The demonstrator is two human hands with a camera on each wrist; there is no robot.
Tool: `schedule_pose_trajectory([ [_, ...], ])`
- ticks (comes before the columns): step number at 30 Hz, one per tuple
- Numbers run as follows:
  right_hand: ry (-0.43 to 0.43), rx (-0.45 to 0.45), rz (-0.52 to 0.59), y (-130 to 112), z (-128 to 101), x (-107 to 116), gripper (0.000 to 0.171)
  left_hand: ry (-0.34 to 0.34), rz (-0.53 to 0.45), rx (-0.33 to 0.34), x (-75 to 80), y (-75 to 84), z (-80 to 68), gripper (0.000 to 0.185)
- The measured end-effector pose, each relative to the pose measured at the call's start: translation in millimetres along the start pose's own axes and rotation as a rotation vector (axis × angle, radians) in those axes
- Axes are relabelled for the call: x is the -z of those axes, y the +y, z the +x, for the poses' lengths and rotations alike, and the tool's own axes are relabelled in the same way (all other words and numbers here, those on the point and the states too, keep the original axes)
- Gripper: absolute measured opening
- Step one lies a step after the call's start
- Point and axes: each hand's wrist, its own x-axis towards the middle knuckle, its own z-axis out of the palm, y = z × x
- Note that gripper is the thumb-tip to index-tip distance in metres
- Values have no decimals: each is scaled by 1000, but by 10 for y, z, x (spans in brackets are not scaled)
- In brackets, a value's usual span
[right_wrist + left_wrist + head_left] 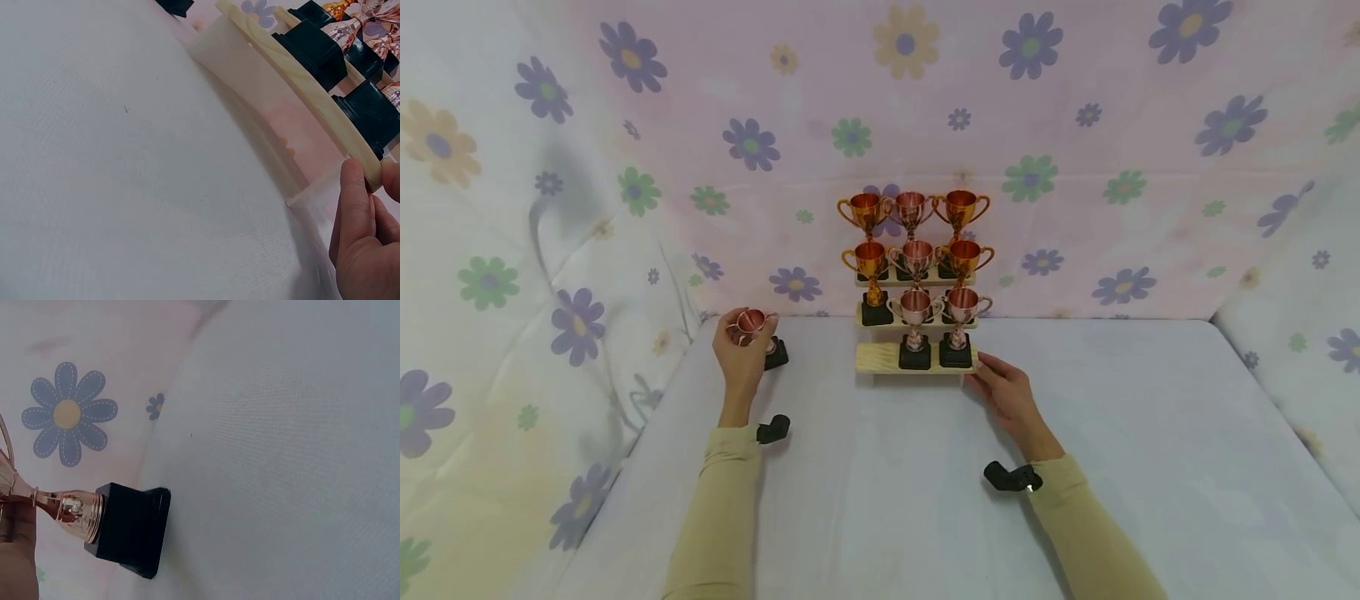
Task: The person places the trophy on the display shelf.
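Observation:
A small rose-gold trophy cup (751, 321) with two handles is held by my left hand (742, 358), left of the tiered stand. In the left wrist view its black square base (130, 526) shows close over the white table, and fingers lie at the bowl. My right hand (1009, 397) pinches the right end of the lowest wooden shelf (876, 358), thumb above and fingers below. Two rose-gold trophies (916, 312) stand on that shelf, at its middle and right; bare wood shows at its left end.
On the middle and top shelves stand gold trophies (871, 262) and rose-gold trophies (911, 208), three per shelf. Clear supports (250, 69) carry the lowest shelf. A white cloth covers the table (880, 475); flowered fabric (1075, 242) hangs behind and at both sides.

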Motion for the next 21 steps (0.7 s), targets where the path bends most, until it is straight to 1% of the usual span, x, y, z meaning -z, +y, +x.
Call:
schedule_pose_trajectory([
  [4,-10,0,-8,1,6,5,49,54,-55,-55,5,-27,5,46],
  [6,-13,2,-10,-1,6,6,49,52,-64,-70,-4,-13,-6,45],
  [7,-12,2,-8,0,7,8,49,45,-54,-76,-15,3,-16,43],
  [10,-7,4,-8,2,6,9,49,-11,-21,-70,-49,83,-60,42],
  [15,-5,10,-7,7,-1,2,49,-150,-17,-42,-138,220,-127,43],
  [18,-11,14,-12,8,-6,-2,49,-198,-17,-65,-200,293,-172,43],
  [21,-11,21,-9,10,-16,-7,48,-215,-16,-99,-266,372,-228,44],
])
